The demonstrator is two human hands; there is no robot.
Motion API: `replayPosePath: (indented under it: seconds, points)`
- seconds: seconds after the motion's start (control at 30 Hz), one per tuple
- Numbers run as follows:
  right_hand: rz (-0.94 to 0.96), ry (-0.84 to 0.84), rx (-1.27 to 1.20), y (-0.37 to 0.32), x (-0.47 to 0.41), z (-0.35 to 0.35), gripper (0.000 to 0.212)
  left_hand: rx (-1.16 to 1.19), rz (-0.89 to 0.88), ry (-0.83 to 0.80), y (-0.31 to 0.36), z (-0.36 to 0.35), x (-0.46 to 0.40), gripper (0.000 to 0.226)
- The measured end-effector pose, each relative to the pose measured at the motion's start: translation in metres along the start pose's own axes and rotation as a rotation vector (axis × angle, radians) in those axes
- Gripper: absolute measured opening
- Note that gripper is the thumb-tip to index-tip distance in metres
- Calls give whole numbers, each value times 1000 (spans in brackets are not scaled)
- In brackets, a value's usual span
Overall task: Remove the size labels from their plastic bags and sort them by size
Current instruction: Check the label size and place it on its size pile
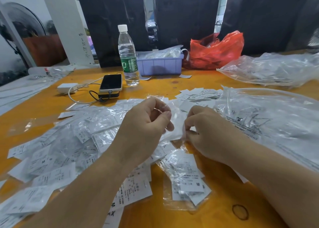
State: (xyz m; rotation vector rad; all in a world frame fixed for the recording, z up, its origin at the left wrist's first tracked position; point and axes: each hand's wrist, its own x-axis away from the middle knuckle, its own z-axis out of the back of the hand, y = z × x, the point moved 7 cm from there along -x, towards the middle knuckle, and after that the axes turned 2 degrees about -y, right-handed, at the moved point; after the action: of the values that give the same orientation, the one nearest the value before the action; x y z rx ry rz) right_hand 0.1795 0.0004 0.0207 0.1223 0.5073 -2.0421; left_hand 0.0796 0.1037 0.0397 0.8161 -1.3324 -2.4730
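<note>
A small clear plastic bag [174, 124] was held up between two bare hands above the middle of an orange surface [172, 84]. The left hand [143, 129] was curled, its thumb and fingertips pinching the bag's left edge; the right hand [205, 131] was curled too, pinching the right edge. A white label inside could be made out, its size letter hidden. To do this step well, the bag's mouth would best be pulled apart gently and the label slid out flat, uncreased. Bagged labels [72, 141], white with small black print and letters such as M and XL, were heaped near left. A loose pile of labels [200, 93] lay farther off, to the right.
</note>
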Motion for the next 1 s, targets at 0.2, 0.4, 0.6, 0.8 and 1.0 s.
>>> replayPosePath:
  seconds: [0.2,0.4,0.6,0.8,1.0]
  points:
    - [88,118,-107,-7,0,14,11,-14,-16,12,0,1,0,10]
    - [-18,-195,77,1,2,-16,45,-25,-28,14,1,-1,0,13]
    - [44,-113,39,-7,0,-7,21,-51,-8,30,1,2,1,12]
    - [38,101,-123,-2,-1,12,11,-64,-20,39,0,4,-1,12]
    - [29,247,-228,4,3,25,12,-86,-8,39,-3,3,-1,13]
